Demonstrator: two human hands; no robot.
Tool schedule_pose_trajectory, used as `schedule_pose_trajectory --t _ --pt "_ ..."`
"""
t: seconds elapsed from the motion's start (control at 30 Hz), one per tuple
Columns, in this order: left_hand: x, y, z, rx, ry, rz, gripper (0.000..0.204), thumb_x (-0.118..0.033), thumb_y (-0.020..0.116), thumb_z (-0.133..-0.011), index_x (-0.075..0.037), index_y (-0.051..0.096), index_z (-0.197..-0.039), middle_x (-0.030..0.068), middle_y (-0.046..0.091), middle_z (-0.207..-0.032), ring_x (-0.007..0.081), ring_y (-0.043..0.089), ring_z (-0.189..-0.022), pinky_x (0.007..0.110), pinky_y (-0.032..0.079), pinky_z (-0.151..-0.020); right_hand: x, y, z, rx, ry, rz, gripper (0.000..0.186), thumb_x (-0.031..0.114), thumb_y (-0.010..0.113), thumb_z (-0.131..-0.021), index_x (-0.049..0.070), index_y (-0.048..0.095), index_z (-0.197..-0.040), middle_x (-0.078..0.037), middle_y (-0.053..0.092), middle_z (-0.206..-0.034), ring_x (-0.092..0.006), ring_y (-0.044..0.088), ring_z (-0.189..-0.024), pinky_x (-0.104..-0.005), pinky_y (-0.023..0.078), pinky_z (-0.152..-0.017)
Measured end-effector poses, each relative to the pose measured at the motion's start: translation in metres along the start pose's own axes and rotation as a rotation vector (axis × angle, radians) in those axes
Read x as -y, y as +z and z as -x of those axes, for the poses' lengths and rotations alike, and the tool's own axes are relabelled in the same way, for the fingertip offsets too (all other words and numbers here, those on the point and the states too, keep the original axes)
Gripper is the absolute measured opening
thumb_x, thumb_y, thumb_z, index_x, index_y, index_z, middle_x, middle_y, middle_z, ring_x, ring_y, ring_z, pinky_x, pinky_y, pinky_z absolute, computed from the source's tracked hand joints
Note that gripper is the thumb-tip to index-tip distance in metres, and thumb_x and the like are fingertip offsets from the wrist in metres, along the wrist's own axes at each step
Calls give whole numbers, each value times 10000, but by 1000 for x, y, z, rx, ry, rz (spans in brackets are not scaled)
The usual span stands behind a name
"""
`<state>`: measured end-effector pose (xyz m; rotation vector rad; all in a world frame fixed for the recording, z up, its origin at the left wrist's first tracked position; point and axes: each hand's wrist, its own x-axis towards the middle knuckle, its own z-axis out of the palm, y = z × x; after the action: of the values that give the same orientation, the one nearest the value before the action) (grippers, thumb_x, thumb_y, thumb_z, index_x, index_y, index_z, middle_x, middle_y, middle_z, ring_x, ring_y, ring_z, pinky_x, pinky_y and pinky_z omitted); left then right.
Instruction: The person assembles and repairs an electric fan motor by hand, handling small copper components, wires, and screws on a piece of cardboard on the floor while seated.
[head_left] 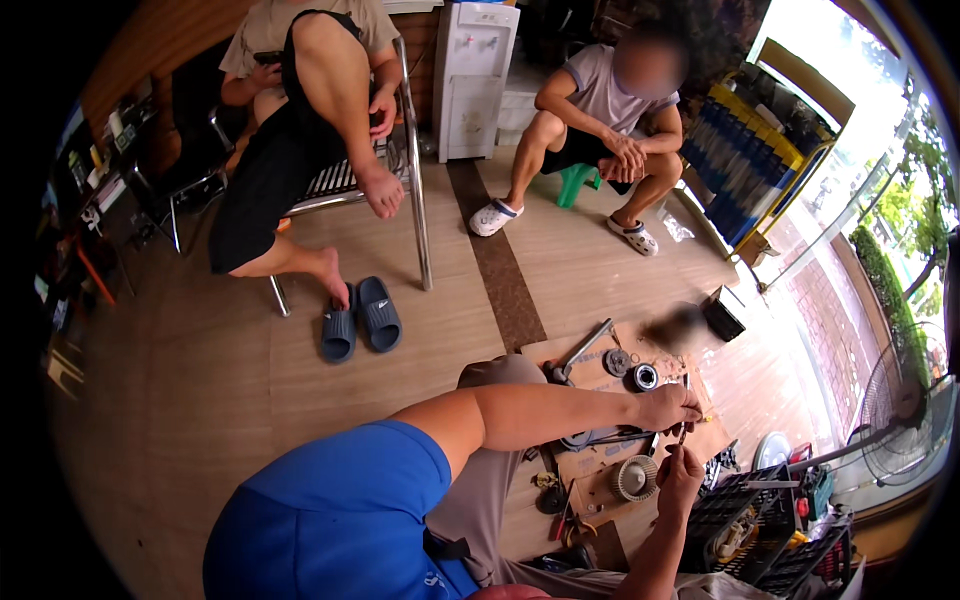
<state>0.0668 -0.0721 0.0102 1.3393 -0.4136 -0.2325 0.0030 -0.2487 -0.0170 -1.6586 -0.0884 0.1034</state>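
Observation:
My left hand [668, 408] reaches across from the left, its fingers closed in a pinch. Just below it, my right hand [682, 474] is closed too, fingertips pointing up. A small thin stick-like piece [684, 434] spans the short gap between them; its kind is too small to tell. Both hands hover over a cardboard sheet [597, 378] on the floor. Beside my right hand sits a round finned blower wheel [635, 479]. Beyond my left hand lie a ring-shaped part [644, 377] and a dark round disc [617, 362].
Red-handled pliers [563, 522] lie near my legs. Black plastic crates [750, 530] with tools stand at right, by a standing fan [890, 405]. A seated person [620, 110] faces me; another [310, 110] sits on a metal chair, near grey slides [378, 315].

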Motion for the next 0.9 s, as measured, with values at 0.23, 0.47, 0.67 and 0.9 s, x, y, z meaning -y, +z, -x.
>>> schedule_pose_trajectory --t 0.23,0.47,0.67,0.9 --pt "14 -2 2 -25 132 -460 149 -116 599 -918 16 667 -904 125 700 -768 174 667 -635 311 520 -604 -2 -2 5 52 -22 95 248 195 528 -1013 4 642 -902 29 470 -541 -43 373 -402 -213 257 -385" --pt "11 1 7 -125 241 -502 146 -91 600 -886 29 658 -827 154 692 -728 224 689 -673 327 524 -640 3 0 10 6 8 34 196 128 553 -993 9 667 -887 65 508 -609 -18 426 -513 -198 301 -455" --pt "27 -4 -4 -17 271 -625 239 -193 531 -929 9 631 -851 230 657 -814 294 669 -784 402 517 -722 -4 -19 1 40 -97 294 217 177 562 -985 16 679 -898 49 498 -602 -42 409 -512 -234 308 -460" --pt "26 -38 0 -126 -366 32 310 -250 485 -1018 -27 557 -1221 74 628 -1162 128 618 -909 256 537 -731 -8 -27 -3 -205 -31 471 244 185 594 -952 -25 663 -846 -83 508 -569 -124 458 -553 -335 385 -530"
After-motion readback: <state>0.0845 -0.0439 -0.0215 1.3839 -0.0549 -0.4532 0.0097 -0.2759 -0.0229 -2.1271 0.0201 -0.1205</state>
